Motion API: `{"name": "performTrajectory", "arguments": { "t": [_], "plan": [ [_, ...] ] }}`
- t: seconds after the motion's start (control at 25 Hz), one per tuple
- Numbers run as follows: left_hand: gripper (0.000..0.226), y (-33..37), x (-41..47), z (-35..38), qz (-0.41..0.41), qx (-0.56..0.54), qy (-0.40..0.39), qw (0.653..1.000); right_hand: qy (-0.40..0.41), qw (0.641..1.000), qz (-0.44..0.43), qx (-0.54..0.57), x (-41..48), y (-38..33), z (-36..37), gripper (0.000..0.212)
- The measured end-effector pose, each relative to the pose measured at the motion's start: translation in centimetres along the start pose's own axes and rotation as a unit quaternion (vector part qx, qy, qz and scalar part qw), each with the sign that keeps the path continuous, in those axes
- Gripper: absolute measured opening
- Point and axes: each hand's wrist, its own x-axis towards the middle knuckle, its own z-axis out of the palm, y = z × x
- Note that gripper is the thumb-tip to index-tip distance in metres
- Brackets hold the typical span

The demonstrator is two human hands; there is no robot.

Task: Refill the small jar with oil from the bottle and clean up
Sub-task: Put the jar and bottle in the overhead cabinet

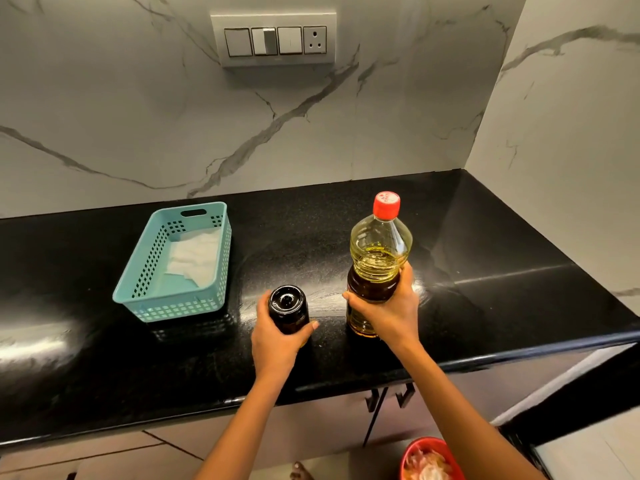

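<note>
A small dark jar with a black lid stands on the black countertop, near the front edge. My left hand wraps around its near side. To its right stands a clear plastic oil bottle with a red cap, roughly half full of yellow oil. My right hand grips the bottle's lower half. Both containers are upright and capped.
A teal plastic basket with a white paper towel inside sits to the left of the jar. A switch panel is on the marble wall. A red bin stands on the floor below the counter edge.
</note>
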Motion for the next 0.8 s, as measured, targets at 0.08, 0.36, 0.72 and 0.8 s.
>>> {"name": "performTrajectory", "arguments": {
  "t": [0.08, 0.36, 0.72, 0.8],
  "plan": [
    [0.113, 0.6, -0.1, -0.2, 0.010, 0.010, -0.002, 1.000, -0.027, 1.000, -0.008, -0.009, -0.2, -0.5, -0.5, 0.125],
    [0.108, 8.5, 2.5, -2.6, 0.222, 0.132, 0.048, 0.965, 0.017, 0.992, -0.126, 0.004, 0.9, -6.8, -3.2, 0.120],
    [0.097, 29.8, 9.4, -9.3, 0.516, 0.244, 0.253, 0.781, 0.096, 0.905, -0.412, -0.039, 9.5, -25.0, -6.0, 0.081],
    [0.094, 33.7, 10.7, -10.4, 0.546, 0.263, 0.299, 0.738, 0.124, 0.878, -0.454, -0.086, 12.1, -28.6, -6.3, 0.080]
  ]
}}
